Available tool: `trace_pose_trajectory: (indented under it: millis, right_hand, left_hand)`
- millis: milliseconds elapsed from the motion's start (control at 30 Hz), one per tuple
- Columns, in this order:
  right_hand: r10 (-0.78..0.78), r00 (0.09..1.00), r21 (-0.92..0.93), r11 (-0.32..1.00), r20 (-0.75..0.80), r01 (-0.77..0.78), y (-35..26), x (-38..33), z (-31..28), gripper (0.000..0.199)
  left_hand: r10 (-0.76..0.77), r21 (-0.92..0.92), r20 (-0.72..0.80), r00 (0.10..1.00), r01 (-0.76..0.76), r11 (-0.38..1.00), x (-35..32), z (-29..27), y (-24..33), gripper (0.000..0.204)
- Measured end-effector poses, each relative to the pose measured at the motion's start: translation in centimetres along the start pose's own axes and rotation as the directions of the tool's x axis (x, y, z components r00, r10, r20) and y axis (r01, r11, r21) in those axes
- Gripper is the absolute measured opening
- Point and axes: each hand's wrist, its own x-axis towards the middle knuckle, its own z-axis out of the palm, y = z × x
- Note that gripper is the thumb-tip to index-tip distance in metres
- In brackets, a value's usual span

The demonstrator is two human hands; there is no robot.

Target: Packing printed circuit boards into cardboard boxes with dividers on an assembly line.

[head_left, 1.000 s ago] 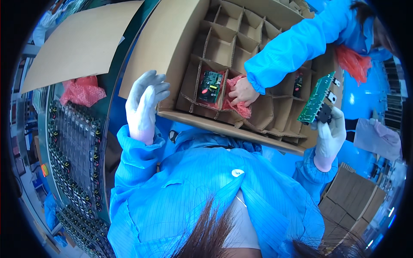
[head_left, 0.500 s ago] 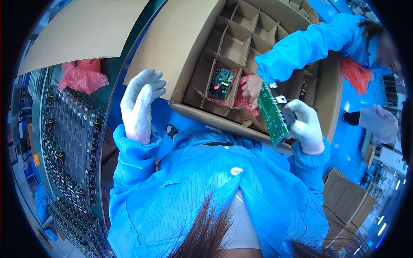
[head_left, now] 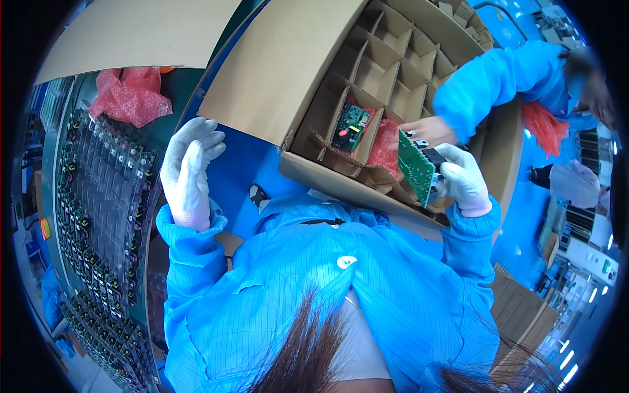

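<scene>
In my gloved right hand (head_left: 464, 178) is a green circuit board (head_left: 415, 168), tilted on edge, gripped by the black part on its face. It hangs over the near side of a big cardboard box (head_left: 347, 190) split by dividers. My left hand (head_left: 190, 160), also gloved, is raised beside the box flap (head_left: 255, 72) with fingers extended and nothing in it. One compartment holds another circuit board (head_left: 352, 128) on pink wrap. Just right of that, pink bubble wrap (head_left: 385, 149) lines a compartment, and a co-worker's bare hand (head_left: 426, 133) reaches in there, partly behind my board.
On the left bench stand long rows of circuit boards (head_left: 105, 216), with crumpled pink bubble wrap (head_left: 134, 98) behind them. A co-worker's blue sleeve (head_left: 498, 78) crosses the box from the right. Red plastic wrap (head_left: 545, 128) lies past the box. Flat cardboard (head_left: 517, 311) stands at lower right.
My right hand and its board have shifted slightly up. My left hand has moved left and a little down. The co-worker's hand has drawn right, showing more of the pink wrap.
</scene>
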Motion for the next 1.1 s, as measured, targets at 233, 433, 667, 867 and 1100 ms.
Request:
trace_pose_trajectory:
  millis: [233, 433, 667, 867, 1100]
  right_hand:
    - [0.084, 0.994, -0.181, 0.979, -0.070, -0.095, 0.0, 3.0, 0.0, 0.036]
    - [0.224, 0.966, -0.481, 0.837, -0.131, -0.259, 2.9, 8.2, -1.6, 0.031]
    - [0.011, 0.972, -0.863, 0.463, 0.234, 0.202, 7.1, 12.4, -2.5, 0.022]
    - [-0.022, 0.980, -0.979, 0.048, 0.196, 0.197, 14.7, 11.0, -3.6, 0.045]
    - [-0.068, 0.962, -0.941, 0.200, 0.265, 0.274, 5.1, 10.6, -1.3, 0.025]
  left_hand:
    - [0.004, 0.014, -0.011, 1.000, -0.004, 1.000, 0.0, -0.6, 0.3, 0.042]
    - [-0.001, 0.007, -0.051, 0.999, 0.001, 1.000, 0.7, -1.3, 1.0, 0.041]
    - [-0.051, -0.004, -0.129, 0.990, 0.051, 0.999, -0.9, -4.6, 2.2, 0.034]
    - [-0.096, 0.001, -0.177, 0.980, 0.098, 0.995, -1.5, -9.6, 1.8, 0.031]
    - [-0.060, 0.535, -0.498, 0.865, 0.360, 0.764, -3.3, -23.4, 0.8, 0.030]
